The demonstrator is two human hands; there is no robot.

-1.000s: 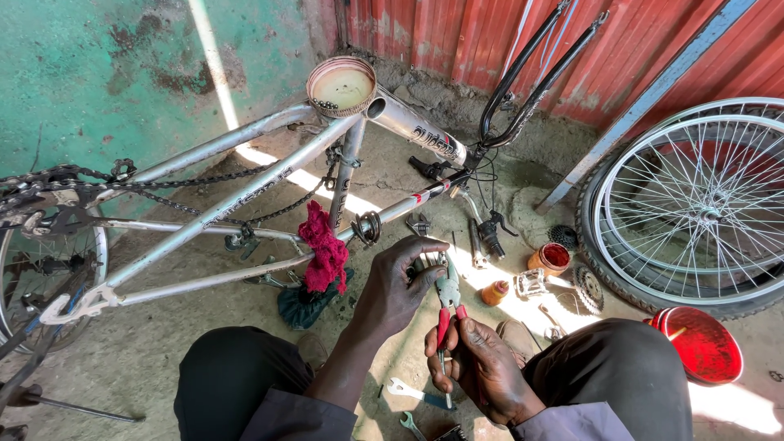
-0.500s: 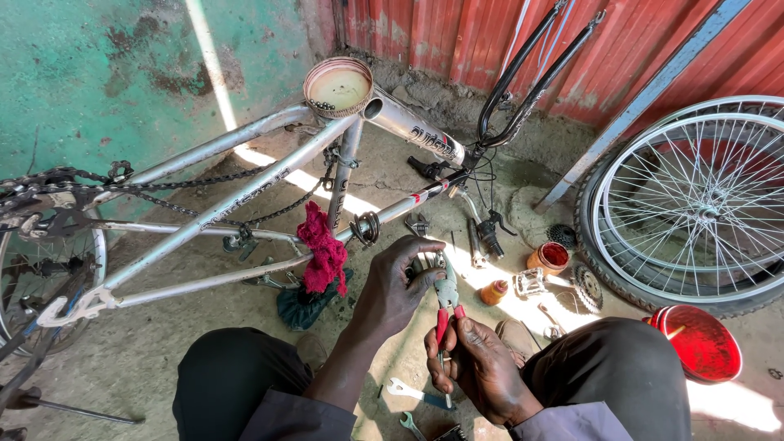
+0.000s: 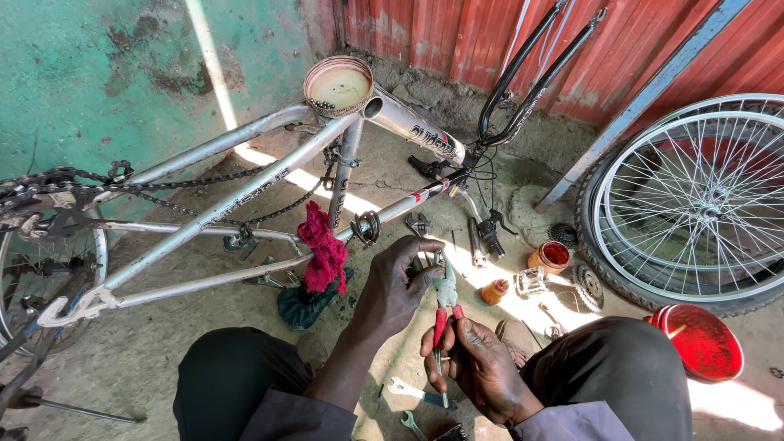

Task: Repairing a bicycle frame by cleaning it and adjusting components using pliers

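Note:
My right hand (image 3: 482, 367) grips the red handles of a pair of pliers (image 3: 445, 302), jaws pointing up. My left hand (image 3: 396, 282) is curled around the top of the pliers, fingertips at the jaws; any small part held there is hidden. Both hands hover between my knees, just in front of an upside-down silver bicycle frame (image 3: 245, 196). A red rag (image 3: 322, 249) hangs from the frame's lower tube, close to my left hand. A shallow tin lid with small bearing balls (image 3: 337, 84) rests on top of the frame.
A spoked wheel with tyre (image 3: 694, 204) leans on the red corrugated wall at right. A red bowl (image 3: 702, 343), an orange cup (image 3: 549, 257), a small orange bottle (image 3: 493, 291), sprockets and spanners (image 3: 412, 392) lie on the ground. The chain and rear wheel (image 3: 41, 245) are at left.
The hands stay at the pliers with only slight finger shifts. The view has barely moved.

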